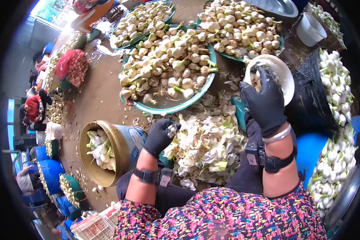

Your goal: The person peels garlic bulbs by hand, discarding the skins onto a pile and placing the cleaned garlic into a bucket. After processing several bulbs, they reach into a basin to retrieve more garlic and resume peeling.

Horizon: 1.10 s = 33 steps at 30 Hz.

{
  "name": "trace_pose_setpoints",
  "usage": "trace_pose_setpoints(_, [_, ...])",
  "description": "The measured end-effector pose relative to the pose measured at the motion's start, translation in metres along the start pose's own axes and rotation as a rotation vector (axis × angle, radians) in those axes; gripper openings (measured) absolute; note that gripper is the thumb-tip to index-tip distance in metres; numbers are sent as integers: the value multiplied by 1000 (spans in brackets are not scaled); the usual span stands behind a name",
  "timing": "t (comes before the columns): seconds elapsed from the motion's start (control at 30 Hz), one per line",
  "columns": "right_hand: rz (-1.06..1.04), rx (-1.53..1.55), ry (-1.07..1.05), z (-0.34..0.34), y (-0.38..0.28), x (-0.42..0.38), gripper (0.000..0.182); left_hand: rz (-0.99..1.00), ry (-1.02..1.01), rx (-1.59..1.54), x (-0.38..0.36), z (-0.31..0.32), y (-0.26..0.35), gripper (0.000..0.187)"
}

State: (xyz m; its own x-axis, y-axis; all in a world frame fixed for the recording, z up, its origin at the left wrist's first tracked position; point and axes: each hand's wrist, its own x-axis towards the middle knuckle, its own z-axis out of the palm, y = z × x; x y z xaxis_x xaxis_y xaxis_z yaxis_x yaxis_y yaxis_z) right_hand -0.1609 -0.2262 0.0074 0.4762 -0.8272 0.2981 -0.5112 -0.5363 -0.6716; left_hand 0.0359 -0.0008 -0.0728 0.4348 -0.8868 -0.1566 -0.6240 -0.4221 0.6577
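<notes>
Both my hands wear black gloves. My right hand [264, 98] is at the mouth of a white bucket [287, 76], its fingers bent over the pale bulbs inside; whether they grip one is hidden. Closed beside the peel heap, my left hand [161, 137] has something small and pale at its fingertips, too small to name. Between my knees lies the heap of white peels [206, 144]. Beyond it stands a large green-rimmed tub [180, 109] full of garlic bulbs [180, 52]. A tilted bucket [126, 138] left of my left hand holds peeled bulbs with green stems [101, 150].
Two more heaped tubs [244, 28] stand farther back. At the right are a black container [308, 92] and piles of white bulbs [334, 86]. An empty white bucket [311, 30] sits at the upper right. Several people, one in red [34, 109], are at the left.
</notes>
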Motion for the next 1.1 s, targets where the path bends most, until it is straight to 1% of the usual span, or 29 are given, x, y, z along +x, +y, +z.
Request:
trace_pose_setpoints(0.03, [29,-22,-79,1,1,0,47,-126,-55,39,12,0,-5,24])
trace_pose_setpoints(0.1, [127,314,-303,16,-6,-6,47,24,19,145,41,16,-51,24])
trace_pose_setpoints(0.13, [-42,138,-302,14,-16,-5,42,-13,80,33,55,17,-47,21])
trace_pose_setpoints(0.17, [180,208,-518,7,-35,-3,42,-41,46,52,75,26,-69,19])
trace_pose_setpoints(0.23, [-75,245,-498,24,-28,-9,41,64,156,228,104,44,-90,30])
trace_pose_setpoints(0.3, [-130,332,-474,31,-28,-9,42,-46,39,146,136,59,-89,50])
trace_pose_setpoints(0.33, [-111,314,-544,26,-33,-2,41,-285,-174,257,148,47,-55,61])
trace_pose_setpoints(0.37, [-111,303,-546,29,-29,-2,41,-405,-263,355,161,50,-51,63])
trace_pose_setpoints(0.4, [-238,226,-480,32,-22,-3,29,-425,-272,404,166,51,-48,61])
trace_pose_setpoints(0.43, [-363,152,-413,35,-18,-4,23,-447,-281,457,168,51,-46,59])
trace_pose_setpoints(0.47, [-132,285,-494,29,-27,1,38,-448,-282,453,169,55,-55,59])
trace_pose_setpoints(0.53, [-144,289,-501,32,-25,1,38,-349,-245,758,164,66,-87,51])
trace_pose_setpoints(0.57, [-152,293,-501,32,-26,0,38,-351,-244,764,160,65,-97,51])
trace_pose_setpoints(0.6, [-96,322,-532,29,-29,1,39,-354,-305,657,158,64,-106,46])
trace_pose_setpoints(0.63, [-99,325,-530,32,-26,-1,39,-359,-366,549,152,61,-116,42])
trace_pose_setpoints(0.67, [-270,243,-497,36,-20,-4,39,-101,-162,416,142,69,-149,33])
trace_pose_setpoints(0.7, [-441,161,-460,37,-22,-4,39,-106,-159,420,133,53,-128,33])
trace_pose_setpoints(0.73, [-75,297,-641,34,-31,-3,45,-124,-135,213,124,32,-107,29])
trace_pose_setpoints(0.77, [-85,304,-633,40,-31,-7,45,-135,-111,9,117,14,-87,27])
trace_pose_setpoints(0.8, [-172,303,-556,53,-26,-14,45,-66,-110,-223,108,8,-83,23])
trace_pose_setpoints(0.83, [-259,301,-477,59,-26,-19,47,-68,-139,-431,93,-12,-50,25])
trace_pose_setpoints(0.87, [-28,506,-582,61,-36,-19,59,-73,-162,-586,78,-27,-17,26])
trace_pose_setpoints(0.9, [-96,526,-602,71,-35,-22,62,-79,-188,-741,62,-40,12,26])
trace_pose_setpoints(0.97, [73,803,-705,85,-39,-27,59,-202,-190,-865,32,-59,53,28])
trace_pose_setpoints(1.0, [157,960,-716,88,-43,-29,54,-235,-138,-935,20,-62,62,29])
trace_pose_setpoints(1.03, [255,1137,-712,89,-48,-33,50,-131,-17,-1170,9,-54,63,29])
trace_pose_setpoints(1.1, [315,1261,-744,89,-56,-39,50,-113,112,-1290,-6,-44,60,26])
